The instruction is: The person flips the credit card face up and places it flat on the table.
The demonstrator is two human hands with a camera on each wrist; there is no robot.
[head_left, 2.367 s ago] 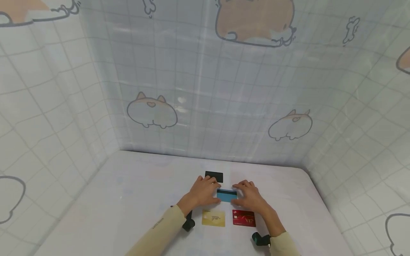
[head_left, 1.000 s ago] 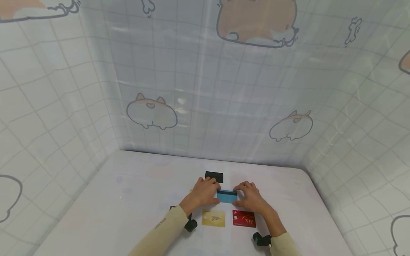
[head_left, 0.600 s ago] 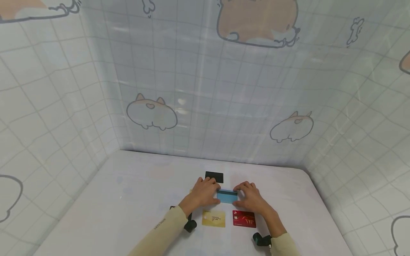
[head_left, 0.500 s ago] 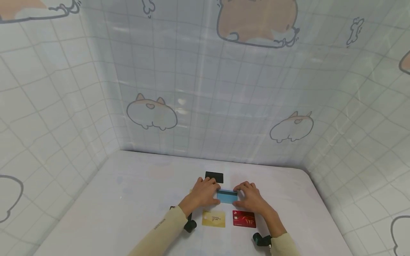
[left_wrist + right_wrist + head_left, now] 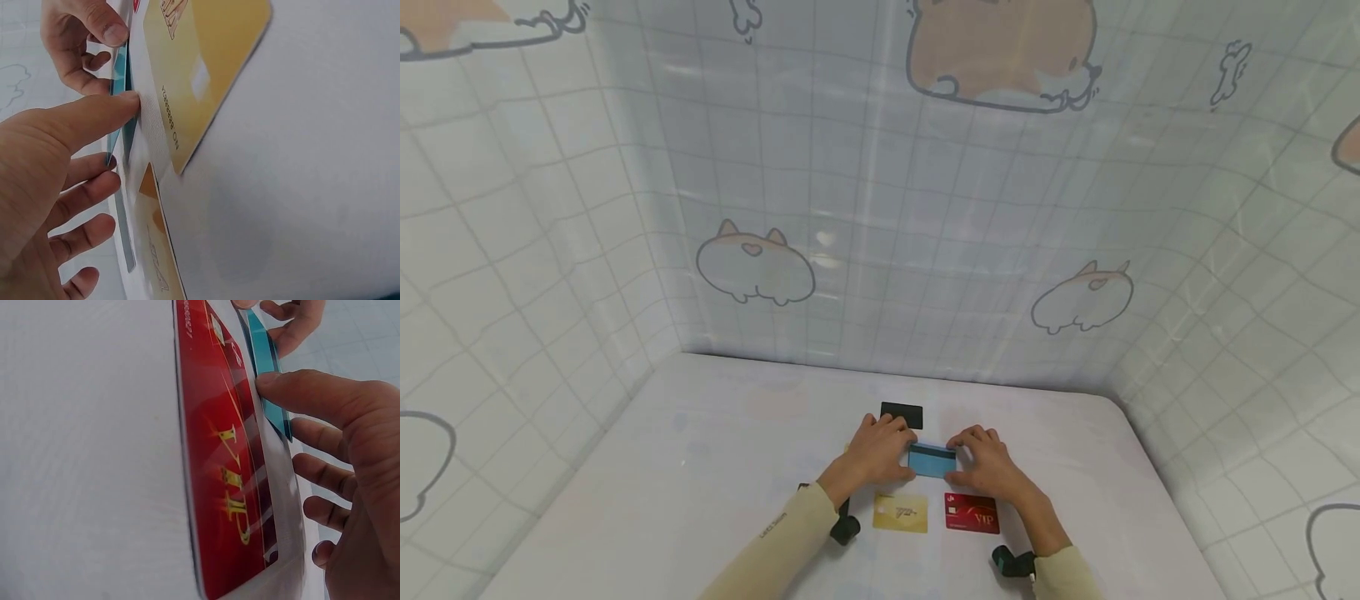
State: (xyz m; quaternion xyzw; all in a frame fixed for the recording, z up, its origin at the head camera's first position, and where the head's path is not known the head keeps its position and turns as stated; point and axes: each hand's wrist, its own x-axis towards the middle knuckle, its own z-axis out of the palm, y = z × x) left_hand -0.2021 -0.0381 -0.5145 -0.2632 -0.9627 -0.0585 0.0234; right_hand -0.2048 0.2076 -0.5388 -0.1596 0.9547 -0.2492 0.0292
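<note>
A blue bank card [image 5: 932, 463] with a dark stripe along its far edge lies level between both hands in the head view. My left hand [image 5: 878, 450] pinches its left end, thumb at the near edge and a fingertip at the far edge. On the opposite end, my right hand [image 5: 987, 460] grips it the same way. The left wrist view shows the card's teal edge [image 5: 119, 72] just off the white surface, over a dark shadow. Nearer the person lie a yellow card [image 5: 900, 512] and a red VIP card [image 5: 972, 512].
Behind the left fingers lies a black card [image 5: 901, 414], partly covered. A second yellow card [image 5: 153, 244] sits beside the left hand, mostly hidden in the head view. Black wrist devices [image 5: 1012, 562] hang near both forearms. Patterned curtains [image 5: 865, 208] enclose the white tabletop [image 5: 722, 467].
Both hands keep their hold on the blue card almost unmoved. Compared with 2.4 seconds ago, the left wrist has shifted slightly, and a sliver of a yellow card shows behind it.
</note>
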